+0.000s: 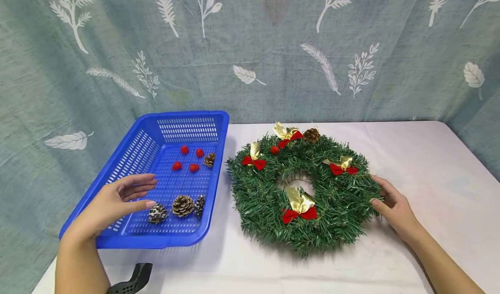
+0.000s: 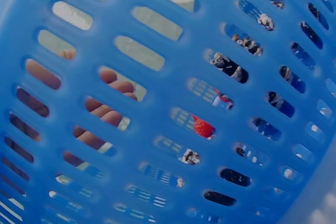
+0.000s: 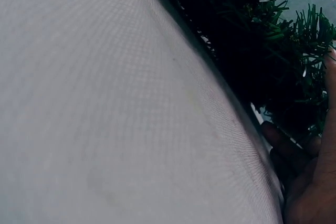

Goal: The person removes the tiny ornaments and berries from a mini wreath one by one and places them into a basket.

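My left hand is over the near left part of a blue plastic basket, thumb spread apart from the fingers, holding nothing. By its thumb tip lies a white-frosted pinecone; beside that are a brown pinecone and another frosted one. The left wrist view looks through the basket's slotted wall at the fingers. My right hand grips the right edge of a green wreath, thumb on top. Red-and-gold bows, a pinecone and a red berry sit on the wreath.
Farther back in the basket are several red berries and a small brown pinecone. A white cloth covers the table. Behind it hangs a grey-green leaf-patterned curtain. A black strap end shows at the left wrist.
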### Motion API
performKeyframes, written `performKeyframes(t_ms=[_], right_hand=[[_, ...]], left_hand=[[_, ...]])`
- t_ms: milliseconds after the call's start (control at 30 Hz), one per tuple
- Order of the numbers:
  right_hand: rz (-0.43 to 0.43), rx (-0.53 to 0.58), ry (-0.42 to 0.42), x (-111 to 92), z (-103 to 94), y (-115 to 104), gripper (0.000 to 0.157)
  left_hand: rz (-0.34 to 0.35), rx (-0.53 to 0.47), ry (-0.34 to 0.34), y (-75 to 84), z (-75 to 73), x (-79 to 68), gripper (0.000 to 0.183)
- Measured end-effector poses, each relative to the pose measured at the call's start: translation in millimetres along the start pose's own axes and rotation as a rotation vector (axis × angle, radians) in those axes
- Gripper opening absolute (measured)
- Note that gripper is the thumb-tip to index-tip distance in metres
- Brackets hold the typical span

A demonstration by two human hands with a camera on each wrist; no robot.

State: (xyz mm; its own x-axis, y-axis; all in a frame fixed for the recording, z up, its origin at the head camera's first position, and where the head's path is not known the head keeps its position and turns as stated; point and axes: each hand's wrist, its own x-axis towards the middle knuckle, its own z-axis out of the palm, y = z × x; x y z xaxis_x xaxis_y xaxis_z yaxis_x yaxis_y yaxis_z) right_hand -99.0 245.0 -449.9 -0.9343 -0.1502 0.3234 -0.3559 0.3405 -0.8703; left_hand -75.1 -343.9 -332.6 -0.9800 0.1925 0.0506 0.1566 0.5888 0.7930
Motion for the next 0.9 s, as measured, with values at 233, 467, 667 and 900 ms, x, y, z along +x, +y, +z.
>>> performKeyframes(t_ms=[233,467,667,900], right_hand=[[-0.014,0.012,-0.003,-1.9,-1.2,-1.1,0.059],[-0.001,0.018,0.004,1.3,3.7,-0.9,0.06],[-0.013,0.007,0.031,3.8,4.4,-0.3,0.064],[0.016,-0.069,0.034,-0.4,1.3,-1.5,0.061]], left_hand=[[0.041,-0.055,0.041,10.1,-2.5,-0.2,0.052],[0.043,-0.147,0.089,18.1,-5.7,-3.5,0.053],[0.125,-0.406,0.135,26.0,1.6,1.7,0.053],[0.254,-0.637,0.128,35.7,9.1,5.1,0.056]])
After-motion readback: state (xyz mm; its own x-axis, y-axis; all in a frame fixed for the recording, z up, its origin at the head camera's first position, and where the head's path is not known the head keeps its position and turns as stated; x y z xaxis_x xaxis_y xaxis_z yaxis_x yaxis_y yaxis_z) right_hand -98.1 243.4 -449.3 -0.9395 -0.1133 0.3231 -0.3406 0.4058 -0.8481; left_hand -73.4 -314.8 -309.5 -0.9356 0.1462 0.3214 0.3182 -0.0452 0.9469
